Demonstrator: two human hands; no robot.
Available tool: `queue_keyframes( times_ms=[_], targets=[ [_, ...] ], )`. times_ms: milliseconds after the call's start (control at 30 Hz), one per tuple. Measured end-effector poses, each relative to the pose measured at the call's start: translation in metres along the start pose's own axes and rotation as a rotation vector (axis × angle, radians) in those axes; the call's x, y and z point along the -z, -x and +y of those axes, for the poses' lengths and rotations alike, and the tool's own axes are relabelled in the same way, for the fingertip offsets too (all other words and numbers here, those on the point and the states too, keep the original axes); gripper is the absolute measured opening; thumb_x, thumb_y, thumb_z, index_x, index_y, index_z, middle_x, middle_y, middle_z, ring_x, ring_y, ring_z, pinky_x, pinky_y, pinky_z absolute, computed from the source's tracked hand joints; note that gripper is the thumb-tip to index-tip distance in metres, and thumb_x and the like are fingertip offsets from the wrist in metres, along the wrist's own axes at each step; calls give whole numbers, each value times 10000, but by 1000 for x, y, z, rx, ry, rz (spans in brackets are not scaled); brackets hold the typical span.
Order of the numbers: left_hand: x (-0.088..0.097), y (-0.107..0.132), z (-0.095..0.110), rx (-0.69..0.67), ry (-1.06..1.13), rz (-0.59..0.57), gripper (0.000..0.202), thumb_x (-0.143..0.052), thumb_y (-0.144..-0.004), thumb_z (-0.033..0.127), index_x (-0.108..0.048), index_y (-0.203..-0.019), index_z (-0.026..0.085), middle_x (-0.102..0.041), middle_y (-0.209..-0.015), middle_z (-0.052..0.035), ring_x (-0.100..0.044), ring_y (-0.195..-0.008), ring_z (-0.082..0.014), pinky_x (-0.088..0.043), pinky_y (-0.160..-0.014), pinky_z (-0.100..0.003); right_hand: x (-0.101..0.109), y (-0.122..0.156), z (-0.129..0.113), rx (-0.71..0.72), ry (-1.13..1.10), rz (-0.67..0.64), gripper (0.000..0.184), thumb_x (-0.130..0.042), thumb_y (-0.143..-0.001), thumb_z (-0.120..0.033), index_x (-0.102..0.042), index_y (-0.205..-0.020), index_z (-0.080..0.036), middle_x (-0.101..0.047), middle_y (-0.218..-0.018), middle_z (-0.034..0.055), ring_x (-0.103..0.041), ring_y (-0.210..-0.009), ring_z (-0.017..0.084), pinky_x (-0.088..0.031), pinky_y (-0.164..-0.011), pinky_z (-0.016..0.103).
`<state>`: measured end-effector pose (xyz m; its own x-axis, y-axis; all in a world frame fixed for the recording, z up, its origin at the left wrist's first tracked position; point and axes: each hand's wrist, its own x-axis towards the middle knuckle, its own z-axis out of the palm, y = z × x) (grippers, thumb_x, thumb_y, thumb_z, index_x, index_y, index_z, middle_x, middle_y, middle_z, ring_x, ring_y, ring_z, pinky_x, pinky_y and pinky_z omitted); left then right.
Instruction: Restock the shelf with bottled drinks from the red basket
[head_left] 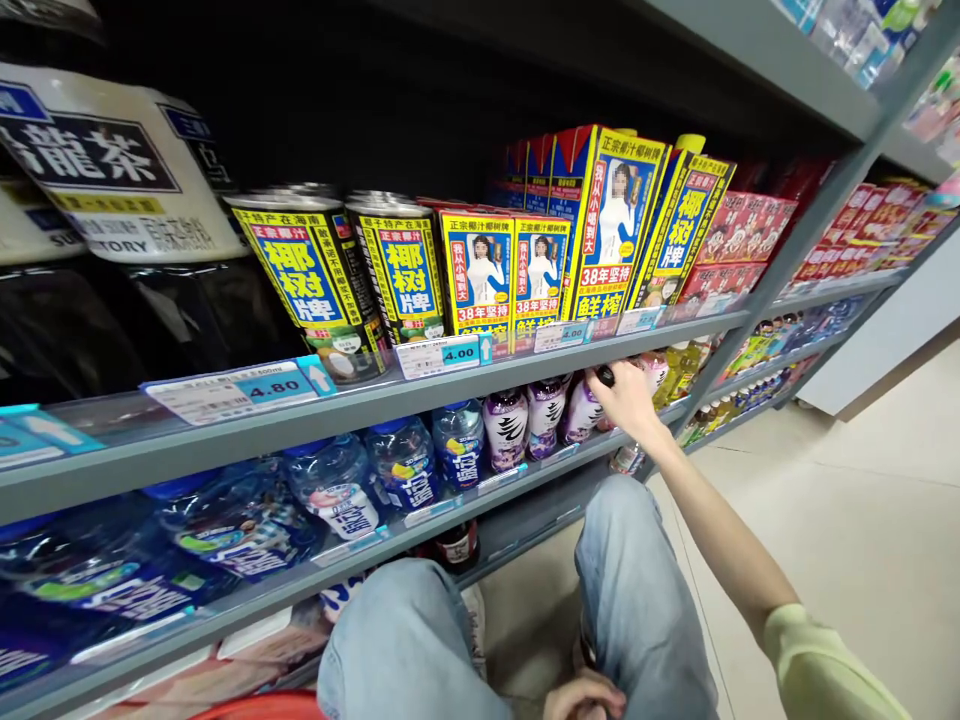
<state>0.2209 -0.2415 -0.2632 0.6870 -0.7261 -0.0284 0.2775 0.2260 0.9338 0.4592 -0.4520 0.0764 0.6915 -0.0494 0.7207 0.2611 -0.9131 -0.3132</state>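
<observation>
My right hand reaches into the lower shelf, its fingers closed around the dark cap of a bottle. That bottle's body is mostly hidden behind the hand. Just left of it stand white-and-purple drink bottles with black lettering. Low in the view, between my knees, my left hand has its fingers curled; the bottom edge cuts it off, and what it may hold is hidden.
Blue-labelled drink bottles line the lower shelf. Above, coconut drink cans and cartons stand behind price tags. Large dark tea bottles are at the left. A red rim shows at the bottom, near my knees.
</observation>
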Motion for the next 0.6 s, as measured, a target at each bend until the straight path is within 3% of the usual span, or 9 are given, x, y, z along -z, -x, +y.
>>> queue_keyframes(
  times_ms=[167,267,400,500,600],
  targets=[
    [-14,18,23,13,14,104,401,-625,-822,703,-812,-1057,437,-774,-1049,-129,-716,-967,-370,-533,-823,-554,-18,-19,2,-53,115,-155,240,-608,-921,-316,-740,-1038,-155,-777,-1101,199,-706,-1092,389,-524,-928,440],
    [-29,25,50,40,43,186,352,-629,-879,606,-790,-1086,370,-776,-1037,-102,-696,-980,-340,-513,-854,-512,-28,-28,6,-35,81,-196,246,-621,-911,-303,-747,-1068,-161,-785,-1080,168,-693,-1112,381,-519,-981,469],
    [-41,28,79,53,86,187,362,-648,-922,521,-746,-1148,255,-765,-1077,-103,-675,-1011,-287,-493,-889,-423,-39,-30,16,-62,16,-174,246,-617,-903,-308,-734,-1075,-177,-770,-1122,156,-672,-1126,374,-491,-1049,514],
    [-43,28,85,72,122,164,394,-661,-934,504,-702,-1178,197,-756,-1087,-105,-667,-1021,-249,-474,-904,-363,-43,-28,21,-84,-15,-124,305,-603,-910,-359,-710,-1119,-165,-747,-1178,175,-652,-1140,382,-489,-1048,542],
    [-43,27,83,60,157,134,412,-674,-934,502,-680,-1202,189,-752,-1100,-104,-661,-1010,-227,-465,-875,-330,-41,-28,21,-44,-39,-156,335,-582,-923,-415,-700,-1111,-163,-741,-1188,174,-646,-1137,381,-502,-1034,529]
  ],
)
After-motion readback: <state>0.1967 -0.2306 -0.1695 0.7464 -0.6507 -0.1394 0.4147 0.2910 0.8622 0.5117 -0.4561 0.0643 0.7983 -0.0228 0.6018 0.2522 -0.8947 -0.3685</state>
